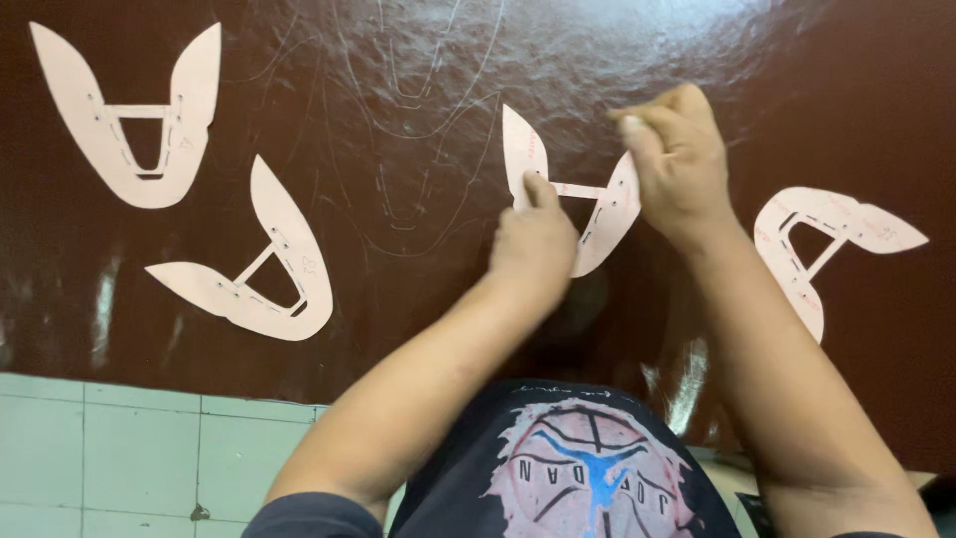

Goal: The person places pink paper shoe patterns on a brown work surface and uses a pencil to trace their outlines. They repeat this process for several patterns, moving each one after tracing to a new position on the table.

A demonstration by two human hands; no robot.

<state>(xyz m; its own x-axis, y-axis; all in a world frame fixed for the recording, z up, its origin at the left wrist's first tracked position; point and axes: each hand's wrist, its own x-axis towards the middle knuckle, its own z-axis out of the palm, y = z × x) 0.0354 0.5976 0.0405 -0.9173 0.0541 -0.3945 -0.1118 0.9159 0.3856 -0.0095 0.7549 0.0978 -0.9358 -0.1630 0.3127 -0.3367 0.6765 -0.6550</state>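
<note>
A glossy dark brown leather sheet [498, 90] lies spread out before me, with faint traced outlines on it. A pale pink paper shoe-upper pattern [597, 214] rests on the sheet at the centre. My left hand [533, 244] presses down on the pattern's left wing with a fingertip. My right hand [677, 159] is closed at the pattern's right edge; whatever it grips is hidden inside the fingers.
Three more pink patterns lie on the leather: one at top left [139, 120], one at left centre [269, 264], one at the right [822, 244]. Pale green tiled floor [119, 448] shows below the sheet's near edge.
</note>
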